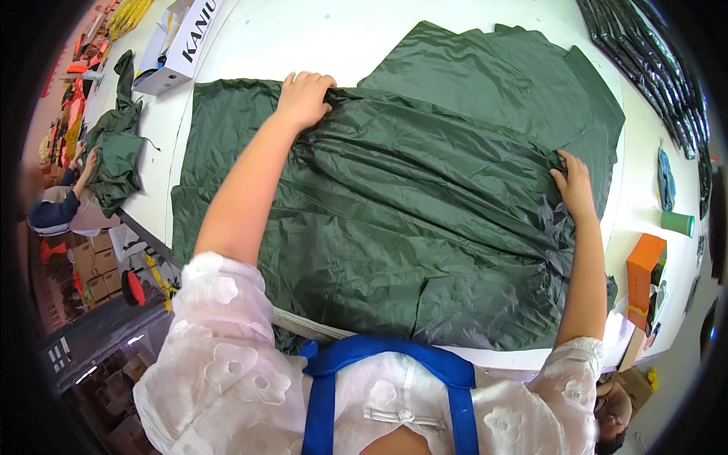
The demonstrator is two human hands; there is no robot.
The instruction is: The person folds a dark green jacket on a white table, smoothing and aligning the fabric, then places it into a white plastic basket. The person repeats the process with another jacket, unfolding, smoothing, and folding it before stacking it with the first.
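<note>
A large dark green garment of thin, shiny fabric lies spread over the white table, its kind not certain. My left hand grips the far edge of the fabric near the upper middle, fingers curled over it. At the right side, my right hand pinches the same fabric close to its bunched edge. Between the two hands the cloth is drawn into long folds. Beyond them a flatter green layer reaches toward the far right.
A white box stands at the far left. Dark plastic-wrapped packs lie far right. An orange box, a green roll and a blue item line the right side. A co-worker handles green fabric at left.
</note>
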